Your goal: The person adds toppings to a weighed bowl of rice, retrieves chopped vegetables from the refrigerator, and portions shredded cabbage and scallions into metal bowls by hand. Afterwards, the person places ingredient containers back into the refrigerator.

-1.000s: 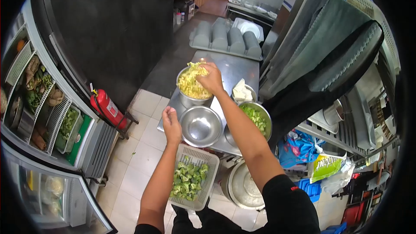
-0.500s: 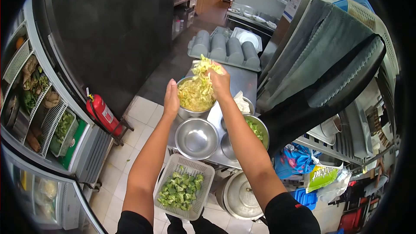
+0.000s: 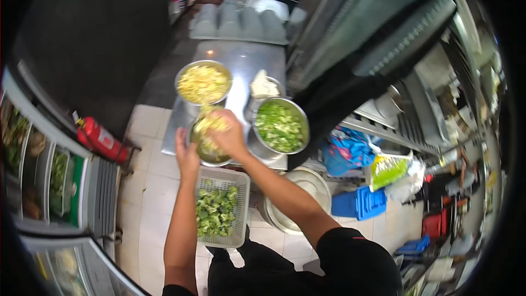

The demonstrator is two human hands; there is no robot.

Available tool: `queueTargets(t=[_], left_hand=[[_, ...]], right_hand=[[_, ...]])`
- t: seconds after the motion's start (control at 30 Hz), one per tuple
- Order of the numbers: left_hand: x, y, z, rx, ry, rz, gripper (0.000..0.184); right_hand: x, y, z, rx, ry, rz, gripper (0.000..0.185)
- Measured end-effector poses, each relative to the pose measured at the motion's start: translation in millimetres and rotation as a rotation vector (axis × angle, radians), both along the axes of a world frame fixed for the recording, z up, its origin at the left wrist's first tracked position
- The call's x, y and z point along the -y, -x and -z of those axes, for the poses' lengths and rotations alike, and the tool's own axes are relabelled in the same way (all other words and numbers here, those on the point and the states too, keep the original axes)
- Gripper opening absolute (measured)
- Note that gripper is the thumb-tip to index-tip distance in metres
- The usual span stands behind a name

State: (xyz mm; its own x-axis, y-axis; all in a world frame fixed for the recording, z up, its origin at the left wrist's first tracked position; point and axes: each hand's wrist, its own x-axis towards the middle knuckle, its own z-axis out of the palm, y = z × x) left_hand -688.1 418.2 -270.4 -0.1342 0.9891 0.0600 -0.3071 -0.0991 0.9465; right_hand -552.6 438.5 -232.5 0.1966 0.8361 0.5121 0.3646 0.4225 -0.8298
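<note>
My right hand [image 3: 230, 131] is closed around a loose handful of shredded cabbage [image 3: 211, 123], held over the near metal bowl [image 3: 218, 163]. Some pale shreds show inside this bowl, partly hidden by my hand. At the bowl's left side, my left hand [image 3: 188, 154] has its fingers stretched upward, close to the rim; whether it touches is unclear. Just beyond stands a metal bowl [image 3: 177, 89] full of yellowish shredded cabbage [image 3: 204, 80]. To the right, a metal pot [image 3: 304, 131] holds chopped green vegetables [image 3: 279, 126]. Below my hands is a pale plastic basket [image 3: 243, 203] of broccoli pieces [image 3: 216, 211].
A container of white pieces [image 3: 264, 85] stands on the steel table [image 3: 246, 57], with a grey rack [image 3: 235, 27] at the back. A large lidded pot [image 3: 312, 192] is below right. A fire extinguisher [image 3: 103, 140] and an open fridge [image 3: 60, 186] are left.
My right hand has brought the cabbage from the far bowl to the near one. My left hand has also moved to the near bowl. The view has tilted downward.
</note>
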Motion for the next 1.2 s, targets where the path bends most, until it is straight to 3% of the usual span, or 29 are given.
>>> queueTargets(t=[0.17,0.37,0.47,0.53,0.6,0.7,0.77,0.87,0.9,0.93,1.0,1.13,1.2], left_hand=[[-4,-12,2,-0.349,-0.005,-0.106,0.062],[-9,-18,14,-0.306,-0.028,-0.195,0.061],[-3,-19,15,-0.437,-0.031,-0.248,0.061],[-4,-17,12,-0.432,-0.104,-0.212,0.060],[2,-15,-5,-0.427,-0.064,-0.194,0.060],[5,-12,-14,-0.402,-0.033,-0.142,0.060],[1,-10,-2,-0.364,-0.049,-0.118,0.059],[-6,-9,19,-0.304,-0.074,-0.089,0.058],[-7,-9,21,-0.305,-0.077,-0.093,0.058],[-6,-9,20,-0.301,-0.071,-0.094,0.058],[-6,-10,17,-0.296,-0.073,-0.098,0.058],[-4,-4,6,-0.362,-0.039,-0.120,0.054],[-6,-1,2,-0.354,-0.029,-0.119,0.052]], right_hand=[[18,3,4,0.319,0.123,0.033,0.041],[19,11,-9,0.828,0.512,-0.139,0.049],[12,14,17,0.975,0.470,-0.105,0.051],[4,10,7,1.044,0.570,-0.213,0.057],[-1,3,-13,0.951,0.669,-0.341,0.075],[-14,-9,-36,0.953,0.650,-0.533,0.081],[-23,-17,-32,0.831,0.470,-0.676,0.079],[-25,-20,-50,0.880,0.507,-0.678,0.077],[-18,-21,-62,0.844,0.496,-0.658,0.061],[-17,-20,-62,0.846,0.490,-0.659,0.061],[-16,-20,-64,0.848,0.591,-0.488,0.046],[-5,-19,-60,0.878,0.371,-0.238,0.038],[8,-16,-68,0.882,0.360,-0.238,0.033]])
